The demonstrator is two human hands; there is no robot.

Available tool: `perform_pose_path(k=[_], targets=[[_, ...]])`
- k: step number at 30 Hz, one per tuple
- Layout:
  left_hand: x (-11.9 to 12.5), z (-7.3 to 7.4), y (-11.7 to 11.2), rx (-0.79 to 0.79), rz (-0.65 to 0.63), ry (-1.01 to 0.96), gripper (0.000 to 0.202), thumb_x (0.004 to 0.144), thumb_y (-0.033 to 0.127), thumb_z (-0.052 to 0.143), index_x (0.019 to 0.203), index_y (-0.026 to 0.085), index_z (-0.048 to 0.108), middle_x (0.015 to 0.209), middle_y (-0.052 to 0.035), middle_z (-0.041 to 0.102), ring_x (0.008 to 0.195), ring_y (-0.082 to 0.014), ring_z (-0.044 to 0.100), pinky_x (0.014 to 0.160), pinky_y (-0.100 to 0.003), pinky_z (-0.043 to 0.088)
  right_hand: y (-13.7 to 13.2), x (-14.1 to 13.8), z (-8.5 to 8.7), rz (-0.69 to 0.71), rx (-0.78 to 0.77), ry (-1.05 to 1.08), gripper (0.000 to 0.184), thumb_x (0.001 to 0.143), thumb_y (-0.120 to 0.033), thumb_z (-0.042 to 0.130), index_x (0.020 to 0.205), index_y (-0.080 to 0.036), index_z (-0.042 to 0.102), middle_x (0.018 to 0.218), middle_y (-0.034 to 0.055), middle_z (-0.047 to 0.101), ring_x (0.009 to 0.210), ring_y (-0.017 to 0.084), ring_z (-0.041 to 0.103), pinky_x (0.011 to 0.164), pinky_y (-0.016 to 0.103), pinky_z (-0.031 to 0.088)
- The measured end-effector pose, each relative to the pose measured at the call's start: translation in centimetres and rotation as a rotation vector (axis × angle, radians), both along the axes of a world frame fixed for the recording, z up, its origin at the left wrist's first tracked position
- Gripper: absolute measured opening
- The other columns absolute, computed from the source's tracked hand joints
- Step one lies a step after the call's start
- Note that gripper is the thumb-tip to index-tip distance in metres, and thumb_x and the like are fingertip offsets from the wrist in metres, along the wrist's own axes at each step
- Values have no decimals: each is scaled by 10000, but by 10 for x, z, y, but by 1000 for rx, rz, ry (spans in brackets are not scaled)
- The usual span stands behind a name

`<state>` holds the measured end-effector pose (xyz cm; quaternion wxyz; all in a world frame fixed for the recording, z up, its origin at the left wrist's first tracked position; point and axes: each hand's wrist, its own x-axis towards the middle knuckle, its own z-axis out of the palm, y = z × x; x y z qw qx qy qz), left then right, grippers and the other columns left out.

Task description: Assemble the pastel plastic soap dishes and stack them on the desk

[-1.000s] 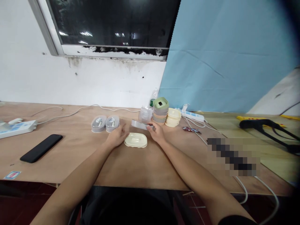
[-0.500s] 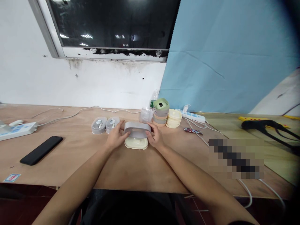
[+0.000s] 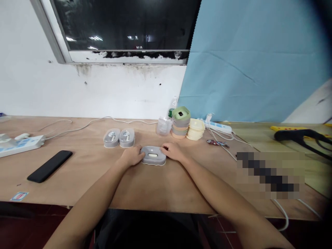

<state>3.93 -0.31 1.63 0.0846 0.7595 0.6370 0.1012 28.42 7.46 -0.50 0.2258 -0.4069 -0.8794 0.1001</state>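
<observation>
A grey plastic tray like a soap dish [image 3: 153, 159], oval with a slot in its middle, lies flat on the table in front of me. Its cream base [image 3: 152, 164] shows only as a thin rim along the lower edge. The left end is gripped by my left hand [image 3: 131, 155], thumb at the near side. My right hand [image 3: 172, 151] holds the opposite end, fingers curled at its far right corner. Beyond my left hand sit two similar grey pieces [image 3: 111, 140] with clear covers.
Stacked green, grey and peach trays [image 3: 181, 122] stand at the back beside a pile of cream bases [image 3: 195, 129] and clear plastic covers [image 3: 164, 126]. A black phone [image 3: 50, 166] lies to the left. Power strips [image 3: 218, 127] and white cables run along the table.
The grey tray has come down from a tilted position above the cream base and now sits over it. Both hands lowered with it.
</observation>
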Motion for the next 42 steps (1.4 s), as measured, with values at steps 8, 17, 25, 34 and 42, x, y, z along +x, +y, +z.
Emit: perform_pose_path(k=[8,17,25,34,42], targets=[[-4,-1,1,-23,16,-38,349,892,456,382,1037,211,584,1090,-101,681,948,-266,654,752,-328,469,26,-3,40,-269,357,294,278,897,-353,462,1011,-197,662,980,75,675,933,203,609,825,291,437],[-6,-1,0,-7,-23,-104,446,888,573,360,1018,218,597,1128,-102,662,972,-274,647,766,-342,473,86,-13,66,-335,288,168,355,891,-309,484,1199,-148,559,1189,146,602,1091,272,550,917,379,431],[-3,2,-4,-16,-6,-124,475,885,595,360,1035,222,612,1126,-104,671,996,-281,644,795,-342,468,60,-30,49,-278,438,435,251,892,-368,498,1033,-171,566,1030,99,579,807,192,571,778,336,463],[0,15,-11,226,94,-347,768,877,660,360,1450,155,271,1117,-138,650,962,-302,639,812,-377,461,-42,-19,19,98,288,638,240,885,-445,515,918,-209,539,877,46,575,772,162,545,712,299,463],[1,20,-12,365,-36,-523,584,926,533,384,1383,170,418,746,-15,620,671,-176,580,652,-283,445,-34,-17,8,-144,27,725,487,891,-572,421,629,-183,553,599,4,552,608,142,517,604,253,407]])
